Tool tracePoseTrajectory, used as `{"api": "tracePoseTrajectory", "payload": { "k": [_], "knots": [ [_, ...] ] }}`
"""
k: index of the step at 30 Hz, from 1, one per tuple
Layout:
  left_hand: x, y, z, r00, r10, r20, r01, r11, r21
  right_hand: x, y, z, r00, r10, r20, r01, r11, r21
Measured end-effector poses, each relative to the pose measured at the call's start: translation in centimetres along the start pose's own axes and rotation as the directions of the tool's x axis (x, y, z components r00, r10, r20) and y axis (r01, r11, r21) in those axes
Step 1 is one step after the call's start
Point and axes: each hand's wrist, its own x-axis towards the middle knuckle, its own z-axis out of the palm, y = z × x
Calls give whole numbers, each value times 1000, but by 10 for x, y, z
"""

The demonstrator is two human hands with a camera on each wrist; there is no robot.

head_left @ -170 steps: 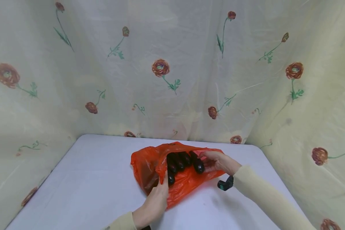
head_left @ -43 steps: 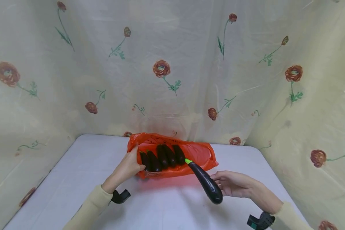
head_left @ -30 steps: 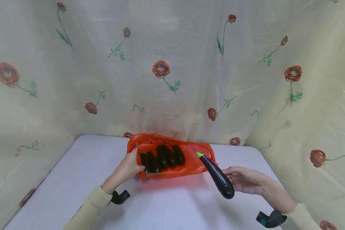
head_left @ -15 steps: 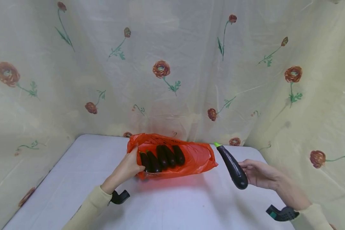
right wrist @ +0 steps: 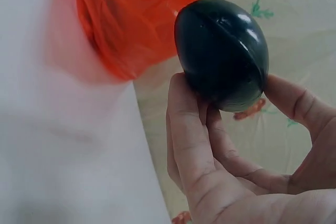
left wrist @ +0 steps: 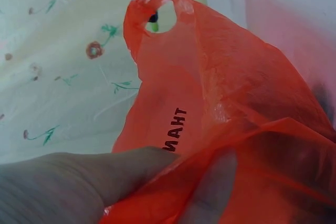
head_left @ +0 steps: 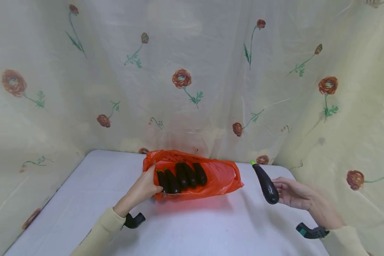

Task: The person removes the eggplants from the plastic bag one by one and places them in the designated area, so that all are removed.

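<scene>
My right hand (head_left: pixel 293 193) pinches a dark purple eggplant (head_left: pixel 265 183) between thumb and fingers, its bright green stem end pointing up and away, right of the bag. In the right wrist view the eggplant (right wrist: pixel 223 53) shows its rounded, glossy end toward the camera. An orange-red plastic bag (head_left: pixel 222 174) lies on its side, mouth facing me, with several eggplants (head_left: pixel 182 175) side by side inside. My left hand (head_left: pixel 142 188) grips the left edge of the bag's mouth. In the left wrist view the thin plastic (left wrist: pixel 231 82) lies between thumb and finger, with a handle loop beyond.
The bag rests near the back edge of a white table (head_left: pixel 179 227). Behind and to the sides hangs a pale curtain (head_left: pixel 211 89) printed with red flowers. Dark wrist cameras sit on both wrists, the right one (head_left: pixel 312 232) above the table's right side.
Earlier my right hand was inside the bag's mouth; it has drawn an eggplant out and carried it rightward and farther back. The left hand shifted the bag's edge left, then stayed still.
</scene>
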Motion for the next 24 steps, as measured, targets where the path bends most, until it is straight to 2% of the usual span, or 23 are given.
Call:
{"api": "tracePoseTrajectory", "payload": {
  "k": [4, 9, 17, 24],
  "knots": [
    [-1, 0, 2, 1000, -2, -1, 2, 1000, -12, 10, 6, -12, 999, 19, -49, -19, 1000, -3],
    [-1, 0, 3, 1000, 12, -3, -12, 1000, -19, 21, 11, -17, 993, 27, -113, -29, 999, -13],
    [-2, 2, 3, 1000, -24, 10, 24, 1000, 0, 33, 16, -23, 981, 59, -182, -70, 996, -56],
    [-3, 2, 3, 1000, -23, 7, 23, 1000, 9, 43, 24, -25, 953, 57, -299, -86, 993, -85]
  ]
}}
